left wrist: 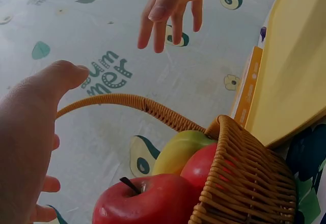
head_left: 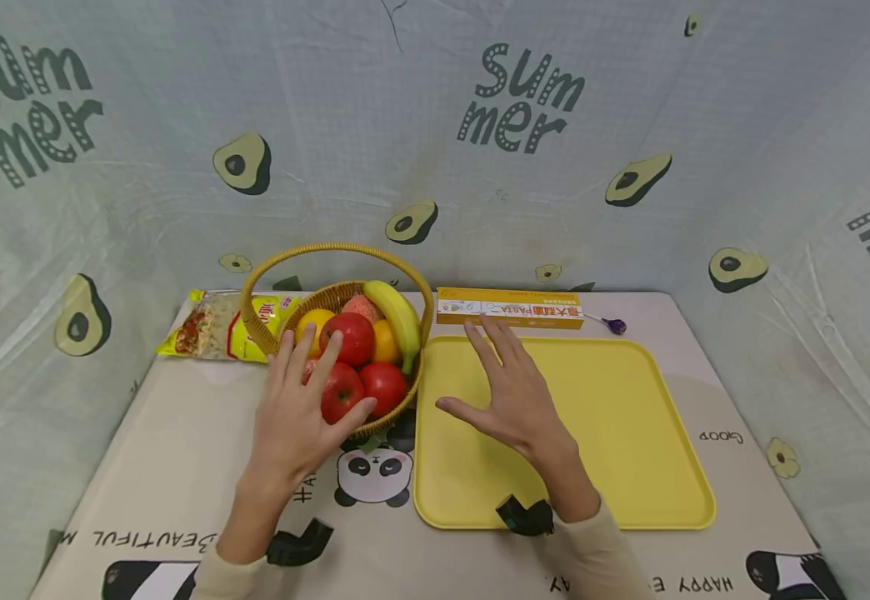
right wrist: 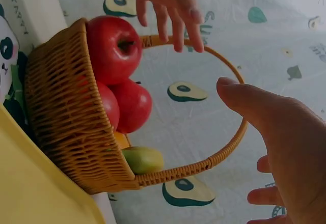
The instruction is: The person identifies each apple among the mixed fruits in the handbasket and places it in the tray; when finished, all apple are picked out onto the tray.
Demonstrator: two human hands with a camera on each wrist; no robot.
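A wicker basket (head_left: 423,375) with a tall hoop handle stands left of the middle, heaped with fruit. In it are several red apples (head_left: 384,389), a banana (head_left: 396,317), orange-yellow fruits (head_left: 386,342) and a pinkish rough fruit (head_left: 362,307). My left hand (head_left: 296,417) hovers in front of the basket's left side, fingers spread, holding nothing. Over the left part of a yellow tray (head_left: 615,433) hangs my right hand (head_left: 513,400), also spread and holding nothing. In the right wrist view the whole handle (right wrist: 224,155) arches free of both hands.
Behind the tray lies an orange pasta box (head_left: 510,308), with a purple-headed lollipop (head_left: 615,326) at its right end. A yellow food packet (head_left: 217,325) lies left of the basket, partly behind its handle. A patterned curtain (head_left: 435,150) stands along the table's back and sides.
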